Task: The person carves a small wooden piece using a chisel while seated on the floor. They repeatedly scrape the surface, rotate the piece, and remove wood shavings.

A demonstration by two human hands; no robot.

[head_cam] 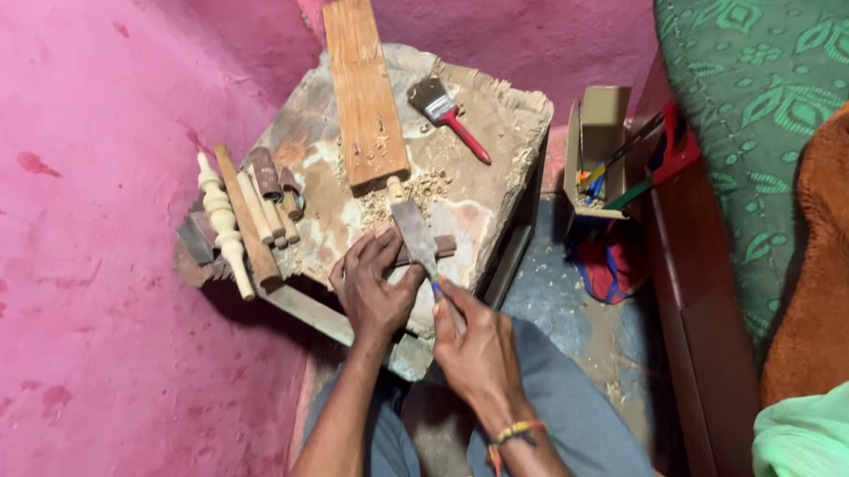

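Note:
My left hand [372, 284] presses down on a small dark wooden piece [442, 246] that lies on a worn wooden work block [496, 124]. Its fingers touch the flat metal blade of a rasp [413, 234]. My right hand [472, 343] grips the rasp by its blue handle, and the blade slants up and away over the wooden piece. Pale shavings lie on the block just beyond the blade tip. A long wooden plank [363, 88] rests on the block, leaning toward the pink wall.
A red-handled paintbrush [448, 115] lies on the block's right part. Turned wooden spindles and sticks [242, 221] are stacked on its left edge. A cardboard box with tools [599, 147] stands on the floor at the right, beside a green patterned cloth [762, 75].

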